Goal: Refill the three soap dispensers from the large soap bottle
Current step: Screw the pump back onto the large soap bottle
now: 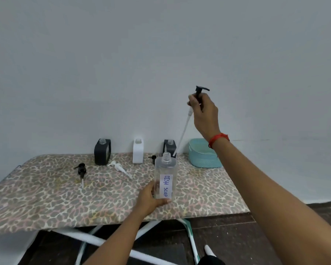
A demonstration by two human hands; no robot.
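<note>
holding the large soap bottle (165, 180), clear with a hand-lettered "dish soap" label, upright on the leopard-print table cover (65, 197) near the front edge. left hand (151, 197) wraps the bottle's lower body, thumb across the front under the label. bottle neck is open.

right hand (204, 113) is raised above and right of the bottle, fingers curled round a black pump (201, 90), head up, long white dip tube slanting down-left. the tube tip sits just beside the bottle neck, on its right; can't tell if they touch.

back row by the wall: dark dispenser (102, 152), white dispenser (138, 151), second dark dispenser (169, 145) partly hidden behind the bottle, all with open tops. lying in front of them: black pump head (82, 171), white pump head (118, 167), small black pump head (152, 158). teal basket (201, 155) sits back right.
</note>
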